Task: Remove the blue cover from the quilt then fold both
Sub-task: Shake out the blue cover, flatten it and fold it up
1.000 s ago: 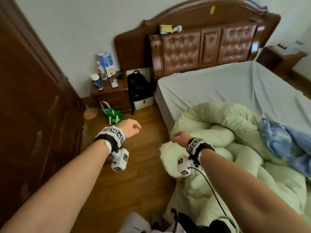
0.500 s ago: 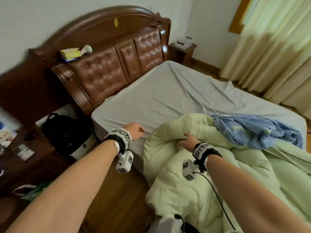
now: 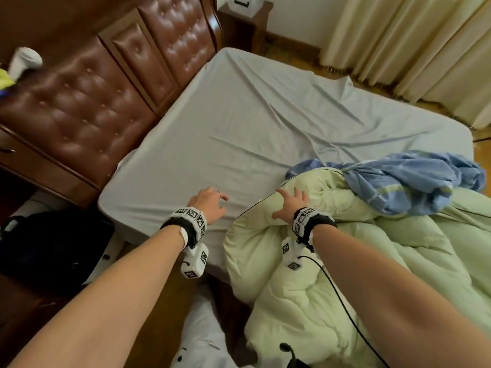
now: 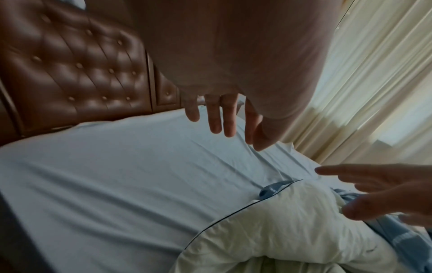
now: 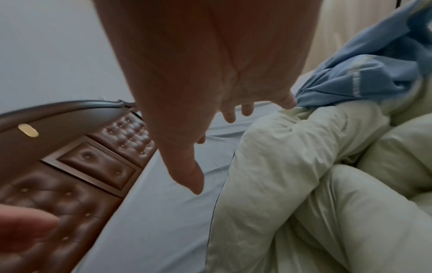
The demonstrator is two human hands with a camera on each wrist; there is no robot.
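Over on the left stands the brown tufted headboard [image 3: 87, 102], with a dark bag [image 3: 50, 251] on the floor below it beside the bed. The grey sheet [image 3: 252, 128] lies wrinkled across the mattress. The person's left hand [image 3: 210, 204] hangs just above the sheet near the bed's edge, fingers spread and relaxed, holding nothing. Just beside it, the right hand [image 3: 291, 204] is splayed wide over the bunched corner of the pale green quilt [image 3: 332, 261]; whether the palm actually presses the fabric I cannot tell. The quilt lies heaped on the near right part of the bed, spilling over its edge. The blue cover [image 3: 403, 181] sits crumpled on top of the quilt's far side, well off it already. Cream curtains [image 3: 414, 49] hang along the right wall.
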